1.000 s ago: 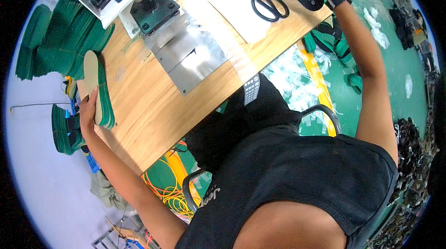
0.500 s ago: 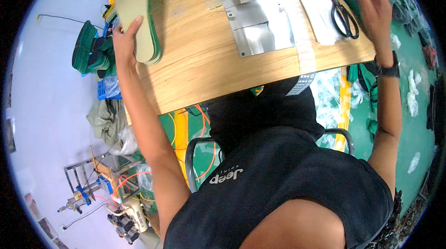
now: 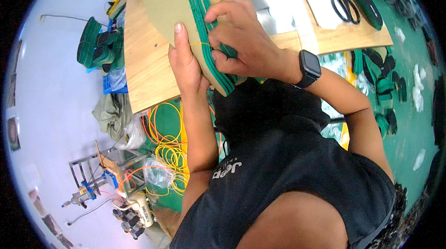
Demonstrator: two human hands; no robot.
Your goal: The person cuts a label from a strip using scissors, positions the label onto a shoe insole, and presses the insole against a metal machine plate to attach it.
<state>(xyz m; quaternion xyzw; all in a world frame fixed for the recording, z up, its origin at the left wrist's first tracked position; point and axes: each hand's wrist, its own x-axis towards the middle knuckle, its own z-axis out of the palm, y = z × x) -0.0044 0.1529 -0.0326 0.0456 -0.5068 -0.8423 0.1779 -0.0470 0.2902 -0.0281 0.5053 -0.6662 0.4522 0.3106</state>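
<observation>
Raised over the near side of the table is a stack of insoles (image 3: 168, 5), beige on the top face with green layers along the edge. My left hand (image 3: 186, 65) grips it from the left, thumb on the beige face. A thin yellow band (image 3: 200, 43) crosses the stack toward my right hand (image 3: 246, 37). My right hand's fingers are curled against the green edge and appear to hold this band; the fingertips are partly hidden. A dark watch is on my right wrist.
Black scissors (image 3: 344, 8) lie on the wooden table (image 3: 146, 70) at the right, beside white sheets (image 3: 313, 3). A shiny metal plate (image 3: 278, 9) is behind my right hand. More green insoles (image 3: 93, 42) are stacked off the left edge. Yellow hoses (image 3: 172, 156) coil on the floor.
My left hand has brought the insole stack rightward and closer to me. My right hand has come from the table's right side to the stack, where a yellow band now shows.
</observation>
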